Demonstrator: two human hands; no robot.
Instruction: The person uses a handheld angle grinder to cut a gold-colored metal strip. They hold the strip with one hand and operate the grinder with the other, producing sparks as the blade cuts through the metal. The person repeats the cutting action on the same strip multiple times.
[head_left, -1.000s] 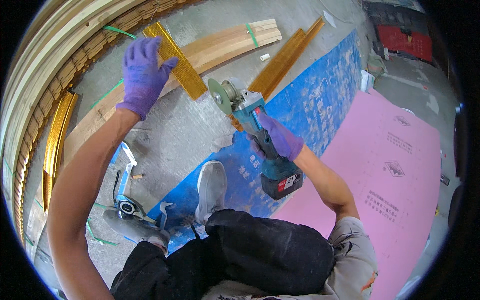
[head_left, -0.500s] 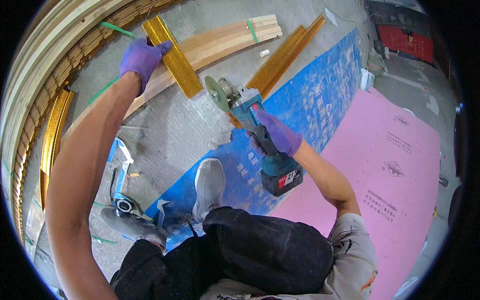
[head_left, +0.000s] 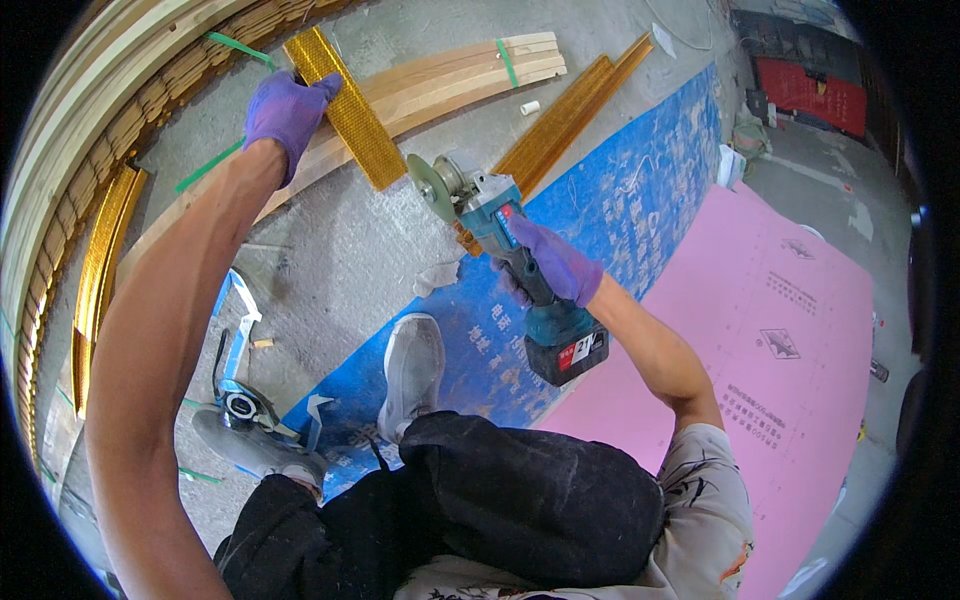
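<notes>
Left hand (head_left: 278, 122) here's got fingers clamped on a gold strip (head_left: 352, 118). Right hand (head_left: 560, 265) has fingers wrapped round a grinder (head_left: 493, 213).

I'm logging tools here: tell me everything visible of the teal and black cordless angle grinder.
The teal and black cordless angle grinder has a silvery, metal-looking head, a thin, round, greenish disc, a dark handle and a blocky black battery pack with a red and white label. The purple-gloved right hand grips it, aslant, disc to the upper left, battery to the lower right. The disc sits beside a gold textured strip, seemingly apart; whether it spins is unclear.
</notes>
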